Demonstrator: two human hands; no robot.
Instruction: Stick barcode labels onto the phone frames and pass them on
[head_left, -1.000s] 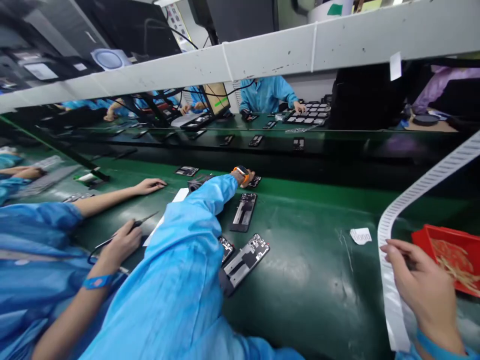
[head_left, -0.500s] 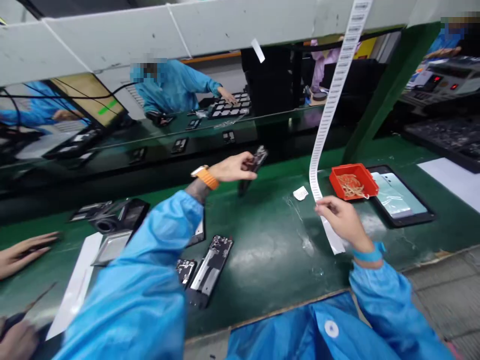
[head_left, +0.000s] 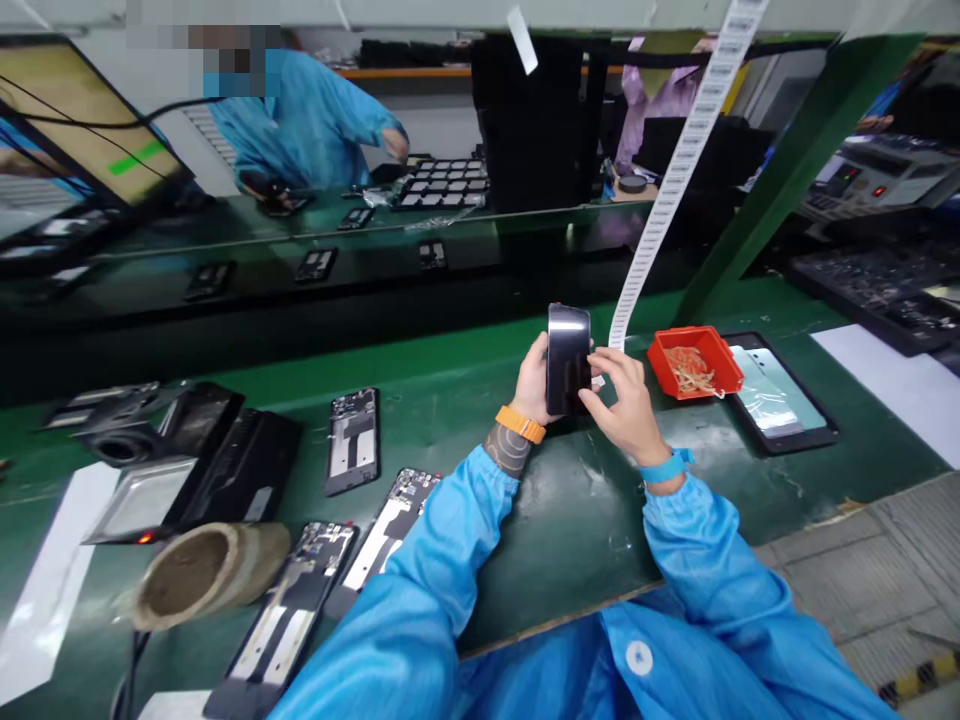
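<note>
My left hand (head_left: pixel 533 383) holds a phone (head_left: pixel 568 360) upright above the bench, with its dark glossy screen towards me. At the phone's right edge, the thumb and fingers of my right hand (head_left: pixel 626 405) grip its side. Behind my right hand hangs a long strip of barcode labels (head_left: pixel 667 200); its lower end is hidden. A small piece of white paper shows between my right fingers, apparently on the bench behind. To the left lie several opened phones with bare inner parts, among them one phone (head_left: pixel 352 440) standing apart and another (head_left: pixel 285 615) nearer me.
A red bin (head_left: pixel 694 340) of rubber bands stands right of my hands, beside a black tray (head_left: pixel 810 435) with pale sheets. At left are a round tan pot-like object (head_left: pixel 214 570) and a black device (head_left: pixel 232 465). Across the bench, a person in blue (head_left: pixel 300 120) sits by a tray of parts.
My left hand has drawn the phone towards the right and turned its screen to me. My right hand has left the label strip and come up to the phone. The view has shifted left.
</note>
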